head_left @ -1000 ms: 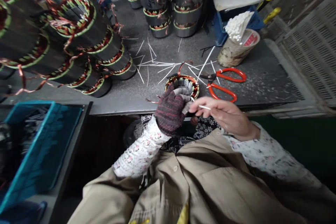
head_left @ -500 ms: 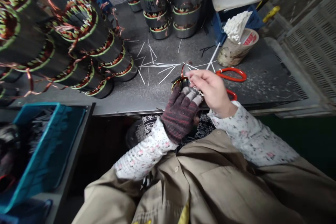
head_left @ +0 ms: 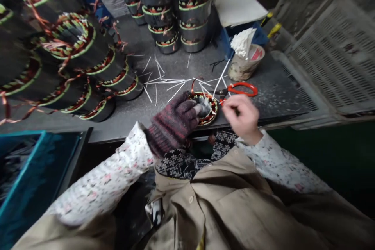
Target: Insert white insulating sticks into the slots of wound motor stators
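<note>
A wound stator (head_left: 213,114) with copper wire and pale green liners lies near the bench's front edge. My left hand (head_left: 174,123), in a dark striped glove with light fingertips, grips its left side, with fingertips reaching into the bore. To the right of the stator, my right hand (head_left: 242,119) is bare and curled, raised apart from it. Motion blurs its fingers, and whatever they may hold cannot be made out. Red-handled scissors (head_left: 254,90) lie just beyond that hand. Thin white sticks (head_left: 166,81) are scattered behind the stator, some reaching over its rim.
Stacked stators (head_left: 109,64) with loose copper leads crowd the left, and more stacks (head_left: 193,27) stand at the back. A cup (head_left: 241,71) holds a white stick bundle (head_left: 242,43). Beside it is a blue box (head_left: 230,45) under a white sheet (head_left: 240,8). A teal bin (head_left: 26,179) sits lower left.
My left hand has slid left off the stator's top, uncovering its bore and right rim. My right hand has drawn back from the stator, its fingers now curled. The camera view has shifted.
</note>
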Demonstrator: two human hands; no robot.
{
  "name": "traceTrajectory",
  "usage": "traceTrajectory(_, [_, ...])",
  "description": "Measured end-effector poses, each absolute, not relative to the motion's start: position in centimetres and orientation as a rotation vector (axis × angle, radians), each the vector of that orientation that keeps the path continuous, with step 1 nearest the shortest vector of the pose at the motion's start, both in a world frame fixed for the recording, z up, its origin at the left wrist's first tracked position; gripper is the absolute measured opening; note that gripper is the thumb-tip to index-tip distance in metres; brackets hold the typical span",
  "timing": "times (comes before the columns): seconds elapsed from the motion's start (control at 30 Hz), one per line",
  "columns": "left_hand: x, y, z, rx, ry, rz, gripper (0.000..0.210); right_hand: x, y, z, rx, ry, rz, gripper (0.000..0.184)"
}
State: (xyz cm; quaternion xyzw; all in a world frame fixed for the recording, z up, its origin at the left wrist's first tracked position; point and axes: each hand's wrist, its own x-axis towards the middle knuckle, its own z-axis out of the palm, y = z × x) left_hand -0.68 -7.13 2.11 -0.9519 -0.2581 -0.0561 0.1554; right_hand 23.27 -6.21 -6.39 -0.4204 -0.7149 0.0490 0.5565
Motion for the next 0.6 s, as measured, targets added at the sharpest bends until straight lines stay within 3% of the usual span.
traceTrajectory(0.1, [-1.2, -6.4, 1.7, -2.804, -0.634, -0.322, 0.024, 26.7, -1.0, -5.8, -1.153, -1.336, -0.01, 0.006])
traceTrajectory(0.3, [-0.9, -5.6, -2.3, -2.937, -0.761, -0.672, 0.021, 30.6, 6.6, -4.4, -1.31, -1.423, 0.028, 0.011])
traceTrajectory(0.47, [1.0, -8.0, -5.0, -2.639, -1.093, -0.932, 0.015, 27.9, 0.7, -2.3, -1.071, -1.333, 0.289, 0.009])
traceTrajectory(0.6, [2.0, -8.7, -5.2, -2.552, -1.203, -1.086, 0.02, 25.5, -7.4, -2.1, -0.98, -1.595, 0.262, 0.015])
